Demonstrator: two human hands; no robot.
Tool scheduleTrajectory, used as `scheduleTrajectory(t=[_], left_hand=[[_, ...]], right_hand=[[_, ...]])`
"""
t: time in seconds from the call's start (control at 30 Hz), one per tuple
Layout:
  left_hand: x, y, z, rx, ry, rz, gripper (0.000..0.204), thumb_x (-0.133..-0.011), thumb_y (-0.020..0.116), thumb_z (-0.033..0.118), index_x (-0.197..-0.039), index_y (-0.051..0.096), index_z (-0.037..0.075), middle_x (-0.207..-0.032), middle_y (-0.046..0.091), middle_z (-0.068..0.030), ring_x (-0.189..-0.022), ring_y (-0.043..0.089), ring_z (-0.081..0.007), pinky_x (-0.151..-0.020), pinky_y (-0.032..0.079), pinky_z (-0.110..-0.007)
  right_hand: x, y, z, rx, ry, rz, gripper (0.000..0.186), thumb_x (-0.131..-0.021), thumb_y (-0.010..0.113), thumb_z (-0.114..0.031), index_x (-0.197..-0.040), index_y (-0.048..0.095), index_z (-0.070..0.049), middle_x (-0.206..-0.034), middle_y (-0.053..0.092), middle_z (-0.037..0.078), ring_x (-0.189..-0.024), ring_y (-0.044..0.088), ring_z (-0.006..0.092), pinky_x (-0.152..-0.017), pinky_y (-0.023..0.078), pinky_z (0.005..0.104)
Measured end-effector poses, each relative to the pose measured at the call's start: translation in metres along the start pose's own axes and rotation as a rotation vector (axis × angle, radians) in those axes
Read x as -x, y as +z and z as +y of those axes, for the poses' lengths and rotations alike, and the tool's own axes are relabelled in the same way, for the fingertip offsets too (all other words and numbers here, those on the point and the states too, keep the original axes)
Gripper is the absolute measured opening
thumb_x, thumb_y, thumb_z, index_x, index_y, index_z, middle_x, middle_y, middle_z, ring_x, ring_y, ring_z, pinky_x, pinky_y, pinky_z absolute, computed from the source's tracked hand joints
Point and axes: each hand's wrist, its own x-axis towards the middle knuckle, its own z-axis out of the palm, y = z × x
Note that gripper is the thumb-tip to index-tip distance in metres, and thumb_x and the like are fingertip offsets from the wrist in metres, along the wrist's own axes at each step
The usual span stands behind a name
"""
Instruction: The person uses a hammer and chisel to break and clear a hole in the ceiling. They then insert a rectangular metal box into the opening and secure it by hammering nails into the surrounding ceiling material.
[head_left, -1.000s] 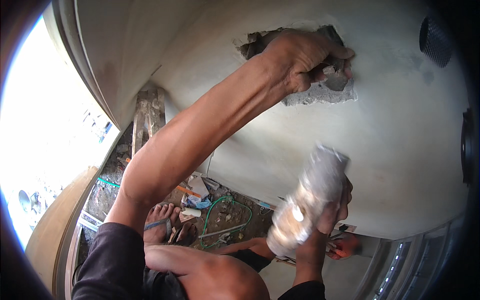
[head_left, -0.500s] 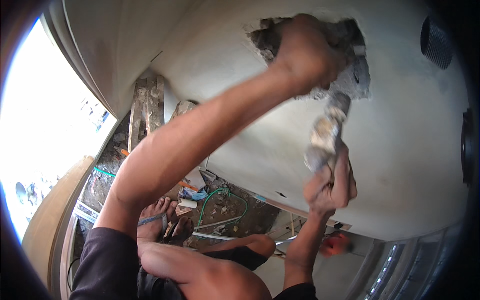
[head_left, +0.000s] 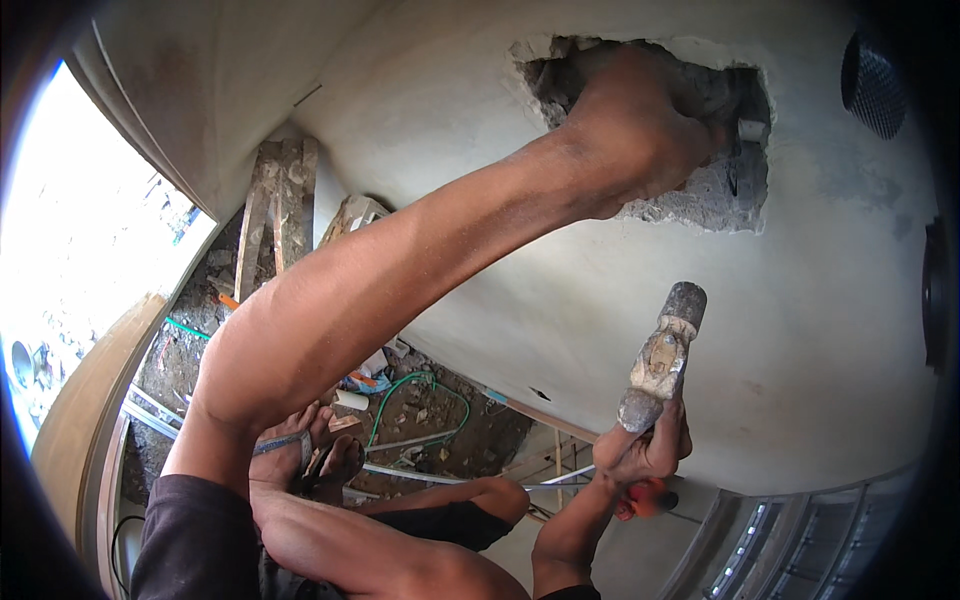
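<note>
Right hand: fingers are wrapped around the handle of the hammer, which stands head-up below the hole and apart from it. Left hand: inserted in the hole; its fingers are hidden, so their grip cannot be determined. Caution: a swing directed at the hole could strike the left hand or wrist, the likely cause being a misjudged path, since the forearm covers part of the opening. Jagged edges could scrape the skin, and dislodged fragments could fall toward the feet (open sandals offer little protection). Surface: the wall is smooth, pale and faintly stained, with rough grey masonry exposed inside the hole. Room: the dirt floor carries rubble, a green hose and scraps; planks lean in the corner, bright daylight enters at left, and another person in red is visible at lower right.
</note>
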Motion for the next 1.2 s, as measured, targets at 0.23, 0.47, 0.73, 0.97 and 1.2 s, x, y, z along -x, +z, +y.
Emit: scheduleTrajectory(t=[0.23, 0.47, 0.73, 0.97, 1.2], left_hand=[[-0.011, 0.006, -0.027, 0.101, 0.124, 0.025, 0.012, -0.084, 0.062, 0.005, -0.084, 0.071, -0.001, -0.073, 0.067, -0.0082, -0.055, 0.054, -0.0101, -0.051, 0.044, -0.025], [-0.01, -0.003, -0.017, -0.074, 0.177, 0.043, 0.012, -0.079, 0.062, 0.002, -0.086, 0.072, -0.002, -0.073, 0.067, -0.0083, -0.056, 0.057, -0.0115, -0.054, 0.048, -0.027], [-0.015, -0.005, -0.013, 0.034, -0.024, -0.071, 0.012, -0.08, 0.068, 0.006, -0.087, 0.071, -0.004, -0.075, 0.067, -0.0092, -0.06, 0.061, -0.0136, -0.057, 0.049, -0.03], [-0.015, -0.01, -0.001, 0.03, -0.078, -0.151, 0.012, -0.081, 0.069, 0.007, -0.086, 0.07, -0.004, -0.075, 0.067, -0.0103, -0.063, 0.064, -0.015, -0.059, 0.049, -0.029], [-0.018, -0.001, -0.002, 0.028, -0.084, -0.094, 0.013, -0.081, 0.069, 0.007, -0.086, 0.07, -0.004, -0.075, 0.067, -0.0105, -0.063, 0.064, -0.0149, -0.057, 0.049, -0.029]], right_hand=[[-0.011, 0.006, -0.004, -0.037, -0.077, -0.028, 0.044, -0.078, 0.05, -0.009, -0.112, 0.056, 0.018, -0.101, 0.065, 0.031, -0.085, 0.068, 0.0403, -0.073, 0.055, 0.0404], [-0.029, 0.016, -0.012, 0.045, -0.063, -0.116, 0.044, -0.083, 0.048, -0.016, -0.111, 0.057, 0.017, -0.096, 0.066, 0.028, -0.078, 0.068, 0.0402, -0.067, 0.055, 0.0413], [-0.057, 0.035, 0.012, 0.309, -0.48, -0.238, 0.034, -0.09, 0.052, -0.018, -0.11, 0.063, 0.007, -0.062, 0.047, 0.009, -0.047, 0.046, 0.0218, -0.043, 0.04, 0.0332], [-0.049, 0.034, 0.007, 0.229, -0.622, -0.169, 0.038, -0.081, 0.046, -0.011, -0.112, 0.065, 0.0, -0.064, 0.045, 0.004, -0.048, 0.046, 0.0177, -0.04, 0.04, 0.0326], [-0.046, 0.052, 0.026, 0.268, -0.387, -0.054, 0.037, -0.08, 0.05, -0.008, -0.113, 0.065, -0.002, -0.061, 0.043, 0.003, -0.047, 0.043, 0.018, -0.04, 0.036, 0.0309]])
